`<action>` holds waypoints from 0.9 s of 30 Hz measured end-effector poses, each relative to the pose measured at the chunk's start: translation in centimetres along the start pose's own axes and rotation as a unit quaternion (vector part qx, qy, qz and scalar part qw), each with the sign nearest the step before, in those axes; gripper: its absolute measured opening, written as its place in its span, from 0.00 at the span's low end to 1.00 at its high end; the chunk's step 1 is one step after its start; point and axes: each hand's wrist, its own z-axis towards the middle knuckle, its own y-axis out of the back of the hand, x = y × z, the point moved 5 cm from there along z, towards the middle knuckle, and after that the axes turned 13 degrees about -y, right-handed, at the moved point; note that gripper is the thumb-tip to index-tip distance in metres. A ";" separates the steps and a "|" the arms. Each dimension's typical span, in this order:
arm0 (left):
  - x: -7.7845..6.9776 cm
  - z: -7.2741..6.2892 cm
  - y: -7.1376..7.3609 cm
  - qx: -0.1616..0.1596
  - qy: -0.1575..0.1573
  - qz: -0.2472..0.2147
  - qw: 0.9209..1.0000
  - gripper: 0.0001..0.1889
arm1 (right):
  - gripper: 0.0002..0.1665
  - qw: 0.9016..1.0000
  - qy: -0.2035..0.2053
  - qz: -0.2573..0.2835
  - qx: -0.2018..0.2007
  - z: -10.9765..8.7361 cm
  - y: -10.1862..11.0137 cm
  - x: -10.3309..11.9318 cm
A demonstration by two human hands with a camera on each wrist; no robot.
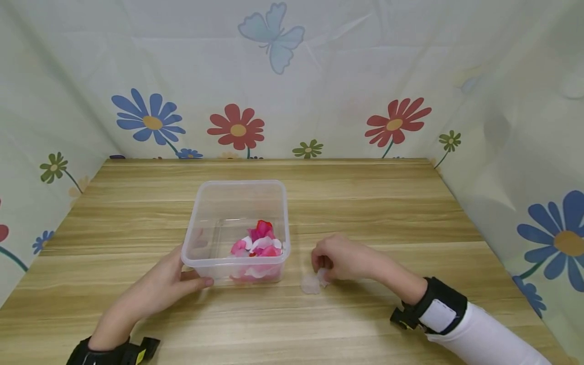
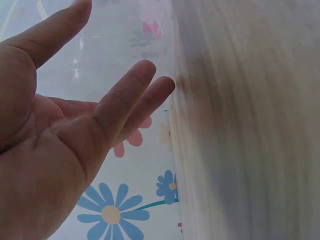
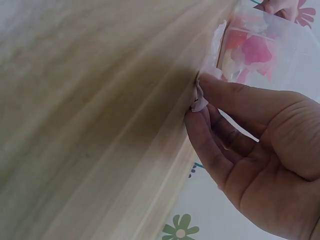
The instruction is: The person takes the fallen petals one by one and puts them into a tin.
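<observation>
A clear plastic box (image 1: 234, 262) stands on the table with pink, red and white petals (image 1: 262, 247) heaped at its right side. At its front left corner rests my left hand (image 1: 159, 284), thumb along the front wall; in the left wrist view its fingers (image 2: 125, 95) are extended and spread against the box side. To the right of the box, my right hand (image 1: 347, 257) pinches a pale petal (image 3: 199, 102) between thumb and forefinger, close to the tabletop. Another pale petal (image 1: 311, 284) lies flat just left of it.
The wood-grain table (image 1: 365, 203) is bordered at the back and sides by a white cloth (image 1: 337, 76) printed with flowers and a butterfly. Black straps (image 1: 440, 306) go round both wrists.
</observation>
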 end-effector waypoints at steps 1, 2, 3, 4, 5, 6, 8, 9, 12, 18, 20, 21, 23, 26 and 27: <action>0.0 0.0 0.0 -0.001 -0.001 0.001 1.000 0.52 | 0.16 1.000 -0.001 0.004 0.001 0.0 0.0 0.0; -0.1 0.0 0.0 0.000 -0.004 0.004 1.000 0.52 | 0.16 1.000 -0.001 0.007 0.001 0.0 0.0 0.0; -0.1 0.0 0.0 -0.001 -0.004 0.006 1.000 0.51 | 0.16 1.000 0.001 0.010 0.001 -0.1 0.0 0.0; -0.1 0.1 0.0 0.000 -0.005 0.009 1.000 0.51 | 0.16 1.000 0.003 0.011 0.001 -0.1 0.0 0.0; -0.1 0.1 0.0 0.000 -0.006 0.009 1.000 0.51 | 0.16 1.000 0.004 0.013 0.002 -0.1 0.1 0.0; -0.2 0.1 0.0 0.000 -0.004 0.007 1.000 0.52 | 0.16 1.000 0.006 0.015 0.002 -0.2 0.1 0.0; -0.1 0.1 0.0 0.000 0.000 0.007 1.000 0.52 | 0.16 1.000 0.012 0.026 0.002 -0.2 0.2 0.0; -0.1 0.1 0.0 0.000 0.001 0.007 1.000 0.52 | 0.16 0.999 0.012 0.035 0.002 -0.3 0.4 -0.1; -0.1 0.1 0.0 -0.001 0.005 0.005 1.000 0.51 | 0.16 0.998 0.015 0.064 -0.007 -0.4 0.9 -0.1; -0.1 0.1 0.0 0.000 0.004 0.007 1.000 0.48 | 0.12 0.994 0.004 0.103 -0.046 -0.8 3.0 0.1; 0.0 0.1 0.0 -0.001 0.008 0.006 1.000 0.49 | 0.10 0.991 -0.008 0.117 -0.063 -0.9 3.7 0.2; 0.0 0.1 0.0 -0.002 0.009 0.006 1.000 0.49 | 0.09 0.989 -0.017 0.124 -0.073 -0.9 4.0 0.3; -0.1 0.1 0.0 -0.002 0.007 0.005 1.000 0.49 | 0.09 0.985 -0.026 0.137 -0.099 -1.0 4.7 0.4; -0.1 0.1 0.0 -0.003 0.002 0.001 1.000 0.49 | 0.09 0.977 -0.026 0.157 -0.144 -1.0 5.7 0.9; -0.1 0.1 0.0 -0.003 -0.001 -0.002 1.000 0.48 | 0.09 0.974 -0.024 0.162 -0.159 -1.0 6.0 1.0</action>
